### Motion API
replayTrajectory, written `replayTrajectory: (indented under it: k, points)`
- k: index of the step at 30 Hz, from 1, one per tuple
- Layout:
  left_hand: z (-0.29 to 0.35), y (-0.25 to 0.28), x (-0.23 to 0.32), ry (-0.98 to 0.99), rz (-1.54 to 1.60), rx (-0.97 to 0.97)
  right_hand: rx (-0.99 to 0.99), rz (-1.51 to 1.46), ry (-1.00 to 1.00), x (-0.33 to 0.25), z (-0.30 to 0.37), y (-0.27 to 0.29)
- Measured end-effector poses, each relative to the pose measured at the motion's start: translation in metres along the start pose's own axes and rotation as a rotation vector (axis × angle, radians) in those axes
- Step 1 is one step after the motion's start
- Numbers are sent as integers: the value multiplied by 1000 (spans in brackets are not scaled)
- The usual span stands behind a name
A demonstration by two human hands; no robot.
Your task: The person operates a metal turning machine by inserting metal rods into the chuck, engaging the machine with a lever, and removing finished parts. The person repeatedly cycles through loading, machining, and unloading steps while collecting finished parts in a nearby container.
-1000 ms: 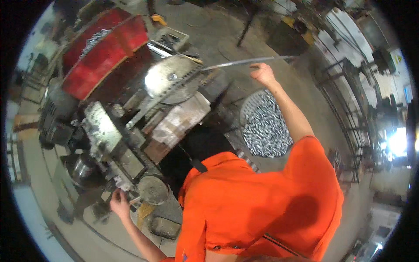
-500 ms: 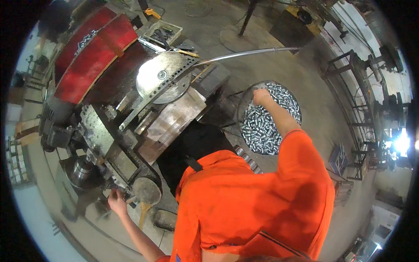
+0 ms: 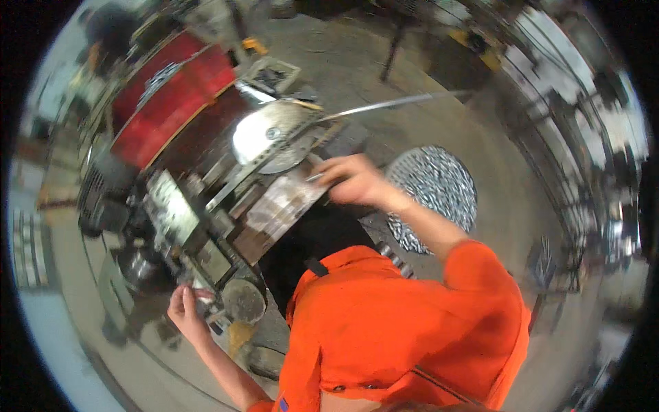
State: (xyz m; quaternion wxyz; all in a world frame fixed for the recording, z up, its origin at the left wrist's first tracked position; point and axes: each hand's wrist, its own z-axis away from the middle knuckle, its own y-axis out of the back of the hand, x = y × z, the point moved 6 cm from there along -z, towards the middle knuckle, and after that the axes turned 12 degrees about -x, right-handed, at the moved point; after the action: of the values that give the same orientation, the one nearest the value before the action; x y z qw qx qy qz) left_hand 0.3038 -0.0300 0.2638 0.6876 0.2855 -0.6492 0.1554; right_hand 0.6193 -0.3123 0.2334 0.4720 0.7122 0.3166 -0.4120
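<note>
My right hand is raised over the near edge of the machine's flat metal plate. Its fingers pinch a small silvery metal piece, blurred by motion but much like those in the tub. Just beyond the plate is a round bright metal disc, crossed by a perforated bar. My left hand is at the machine's lower left side, beside small fittings and a round grey cap. Its fingers look loosely apart, with nothing visible in them.
A round tub of short silvery metal cylinders stands to the right. A red tray with some metal pieces is at the back left, and a small tool box sits behind the disc. A long metal rod sticks out rightward. Racks line the right.
My right hand has left the tub and moved left to the machine with a small metal piece in its fingers. My left hand has shifted slightly at the machine's side. The view has moved and blurred.
</note>
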Motion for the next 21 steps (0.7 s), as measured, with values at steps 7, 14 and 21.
replayTrajectory:
  k: [7,14,21]
  points:
    - [-6,-76,-38,169,657,-198,131,137,646,-120,-71,-146]
    - [-6,-98,-39,243,742,-126,280,163,587,-108,-66,-154]
    - [0,-101,-21,232,783,-91,132,113,531,-106,-70,-170]
